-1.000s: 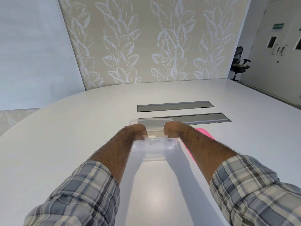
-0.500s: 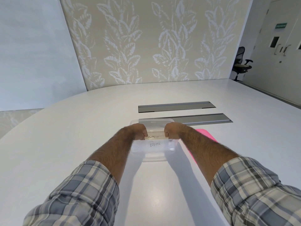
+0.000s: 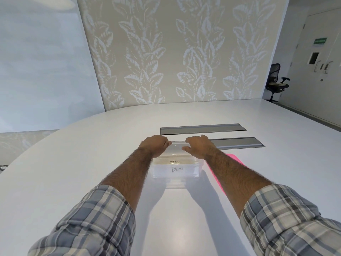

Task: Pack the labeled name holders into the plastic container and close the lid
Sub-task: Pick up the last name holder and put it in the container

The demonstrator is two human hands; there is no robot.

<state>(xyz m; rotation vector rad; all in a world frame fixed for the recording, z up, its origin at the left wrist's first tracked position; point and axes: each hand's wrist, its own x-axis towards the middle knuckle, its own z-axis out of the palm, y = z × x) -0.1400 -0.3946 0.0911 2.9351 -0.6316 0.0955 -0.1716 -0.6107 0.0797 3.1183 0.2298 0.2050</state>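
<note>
One handwritten word stood on a white name holder (image 3: 178, 169), seen through the clear front wall of the plastic container (image 3: 191, 174). It looked like "BEHK", but the letters were not certain. A second, fainter line of writing lay just above it and could not be read. The green sign (image 3: 320, 41) over the door (image 3: 322, 74) carried white text too small to read.

left hand (image 3: 156, 147) and right hand (image 3: 200, 147) clasp the lid (image 3: 177, 151) on the container (image 3: 190, 171).

Grey, blue and cream plaid sleeves (image 3: 92, 222), cuffs (image 3: 110, 193) rolled back well behind the hands (image 3: 156, 145), leave hairy forearms (image 3: 127, 174) bare.
</note>
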